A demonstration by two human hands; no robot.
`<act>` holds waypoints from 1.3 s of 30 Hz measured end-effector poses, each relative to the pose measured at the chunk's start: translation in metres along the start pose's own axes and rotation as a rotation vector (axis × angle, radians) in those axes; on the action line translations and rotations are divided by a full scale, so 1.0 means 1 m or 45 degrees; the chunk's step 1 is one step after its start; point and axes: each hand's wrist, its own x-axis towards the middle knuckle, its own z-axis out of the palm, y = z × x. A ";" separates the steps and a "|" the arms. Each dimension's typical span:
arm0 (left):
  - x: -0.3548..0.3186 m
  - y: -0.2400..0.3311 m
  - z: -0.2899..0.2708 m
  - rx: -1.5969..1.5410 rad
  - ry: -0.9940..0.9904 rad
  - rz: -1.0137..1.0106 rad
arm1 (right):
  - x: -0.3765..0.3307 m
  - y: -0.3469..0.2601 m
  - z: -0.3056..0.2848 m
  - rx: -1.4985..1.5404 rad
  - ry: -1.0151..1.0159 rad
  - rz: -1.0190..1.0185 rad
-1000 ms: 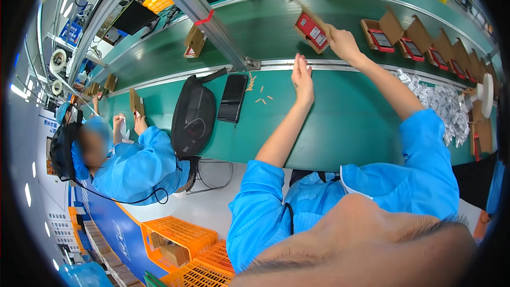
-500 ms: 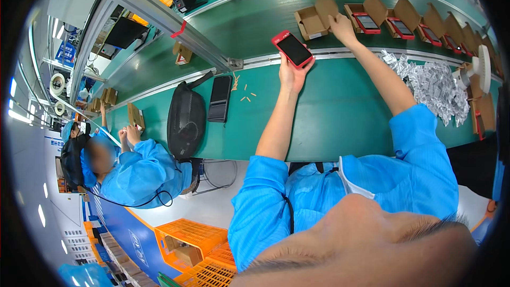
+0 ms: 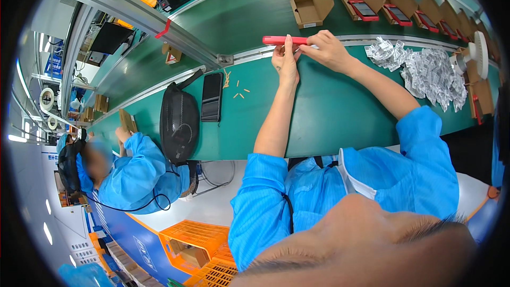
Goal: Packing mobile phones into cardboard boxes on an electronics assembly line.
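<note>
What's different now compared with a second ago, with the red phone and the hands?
The right hand brought the flat red phone from the conveyor belt back to the green table edge. The left hand, which lay flat on the table, rose and took hold, so both hands now grip it edge-on. The black pouch, dark phone and pile of white packets stayed put.
</note>
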 end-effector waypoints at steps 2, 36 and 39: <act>-0.003 0.001 0.004 0.073 0.028 0.011 | -0.001 0.004 0.003 -0.099 -0.033 -0.031; -0.009 0.001 0.000 -0.115 -0.589 -0.184 | -0.031 -0.034 -0.016 2.497 0.107 1.897; -0.010 -0.003 0.005 0.012 -0.500 -0.250 | -0.031 -0.015 -0.006 2.277 0.256 1.773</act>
